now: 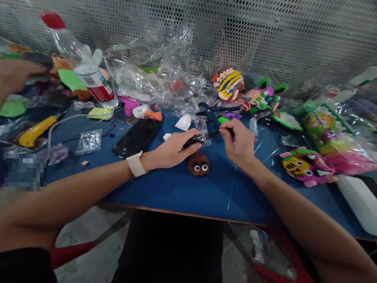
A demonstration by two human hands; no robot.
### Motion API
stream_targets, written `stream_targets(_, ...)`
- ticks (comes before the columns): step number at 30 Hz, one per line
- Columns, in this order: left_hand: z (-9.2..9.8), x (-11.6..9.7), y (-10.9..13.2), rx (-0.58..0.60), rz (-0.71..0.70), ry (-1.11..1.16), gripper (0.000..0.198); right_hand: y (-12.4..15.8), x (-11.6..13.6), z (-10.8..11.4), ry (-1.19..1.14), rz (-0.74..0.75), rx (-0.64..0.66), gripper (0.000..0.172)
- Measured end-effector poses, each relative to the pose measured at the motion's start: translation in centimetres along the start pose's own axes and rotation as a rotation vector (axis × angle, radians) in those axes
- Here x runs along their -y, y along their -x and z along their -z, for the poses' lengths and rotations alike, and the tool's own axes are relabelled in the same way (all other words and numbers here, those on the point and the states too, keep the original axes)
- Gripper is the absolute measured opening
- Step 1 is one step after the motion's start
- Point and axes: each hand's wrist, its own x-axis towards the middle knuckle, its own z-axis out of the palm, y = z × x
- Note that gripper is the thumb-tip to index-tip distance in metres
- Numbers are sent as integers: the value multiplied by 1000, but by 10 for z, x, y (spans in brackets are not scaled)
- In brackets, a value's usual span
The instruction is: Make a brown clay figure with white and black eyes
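Observation:
My left hand [169, 151], with a pale band at the wrist, is closed around a black lump in clear plastic [194, 140], which looks like modelling clay. Between my hands stretches a thin black strand [214, 134], coming out of the plastic. Its other end is pinched in the fingers of my right hand [240, 143]. Just below my left fingertips, a brown clay ball [199, 165] with two white googly eyes lies on the blue table [182, 192]. Beyond my hands are dark blue-handled pliers [212, 113] and a small white piece [183, 122].
At left are a black phone [136, 138], a yellow utility knife [37, 131] and a red-capped bottle [94, 84]. A colourful clay face [308, 167] and a white case [357, 202] sit at right. Plastic bags [159, 80] line the mesh. Another person's hand [17, 74] is far left.

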Motion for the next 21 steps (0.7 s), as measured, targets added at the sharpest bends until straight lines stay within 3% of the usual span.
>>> stream_targets(3,1,2,1,-38,41,-40,31,-3,-22,-1,-159,-274,-209,32)
stream_targets(6,1,4,1,-64,88,-51,33,-7,-30,-1,-338,-374,-224,40)
stream_targets(8,2,5,0,-81,113,-49,34,-6,-21,-2,-389,-408,-173,46)
stream_targets(10,1,4,0,-93,127,-40,35,-4,-5,-3,-383,-372,-109,45)
stream_targets(12,0,3,0,-89,128,-31,36,2,12,-4,-378,-303,-90,32)
stream_targets(14,0,3,0,-75,121,-22,36,8,24,-4,-340,-223,15,19)
stream_targets(17,-2,4,0,-60,106,-8,36,14,31,-1,-205,-112,133,24)
stream_targets(21,-2,5,1,-76,110,12,34,12,30,1,-100,-99,179,27)
